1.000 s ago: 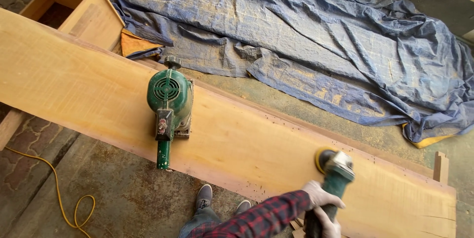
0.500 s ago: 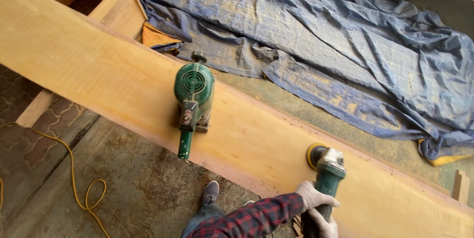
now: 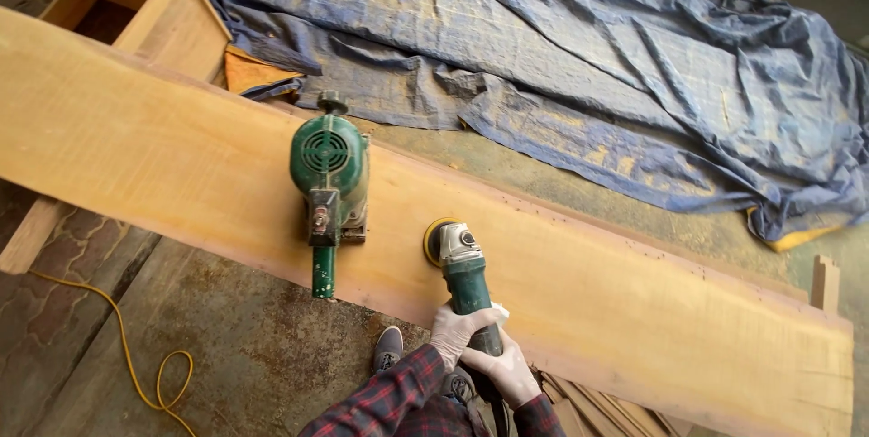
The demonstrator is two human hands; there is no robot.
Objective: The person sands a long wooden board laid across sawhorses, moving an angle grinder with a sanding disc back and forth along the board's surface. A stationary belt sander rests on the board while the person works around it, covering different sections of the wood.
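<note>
Person's slid the angle grinder [image 3: 457, 260] way left along the plank [image 3: 579, 297] w/ its yellow disc flat on the wood, now right next to the parked green sander [image 3: 328, 179]. Left hand [image 3: 460, 330] & right hand [image 3: 505, 372], both gloved, wrapped tight round the handle. So that stretch looks covered imo.

1. One head-worn view looks steeply down from standing height – the long wooden plank [image 3: 561, 283] crosses the frame diagonally
2. It faces forward over the plank to a blue tarp [image 3: 561, 66] on the floor beyond
3. The wearer's shoes show at the bottom edge
</note>
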